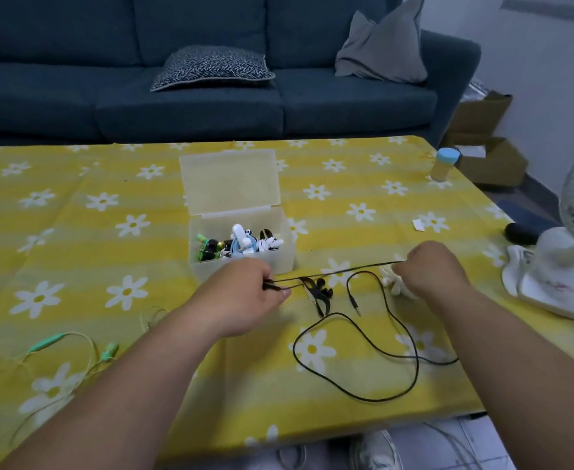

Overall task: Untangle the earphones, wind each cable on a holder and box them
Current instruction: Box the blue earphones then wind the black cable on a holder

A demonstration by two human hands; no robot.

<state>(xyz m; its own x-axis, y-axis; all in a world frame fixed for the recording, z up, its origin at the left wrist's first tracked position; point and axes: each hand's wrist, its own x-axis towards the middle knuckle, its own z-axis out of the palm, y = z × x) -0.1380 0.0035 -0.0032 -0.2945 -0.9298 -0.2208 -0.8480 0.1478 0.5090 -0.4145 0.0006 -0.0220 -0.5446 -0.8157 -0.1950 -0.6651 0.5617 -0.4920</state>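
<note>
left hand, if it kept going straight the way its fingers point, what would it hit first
Probably the black earbuds lying just past the left hand, which pinches the black cable; depth is hard to judge.

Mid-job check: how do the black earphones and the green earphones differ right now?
The black earphones have a stretch of cable pulled taut between the left hand and right hand; the green earphones lie loose and untouched. The black earphones sit centre-right in front of the box; the green earphones lie at the near left. One cable is dark, the other pale. Both are unwound and outside the box.
</note>
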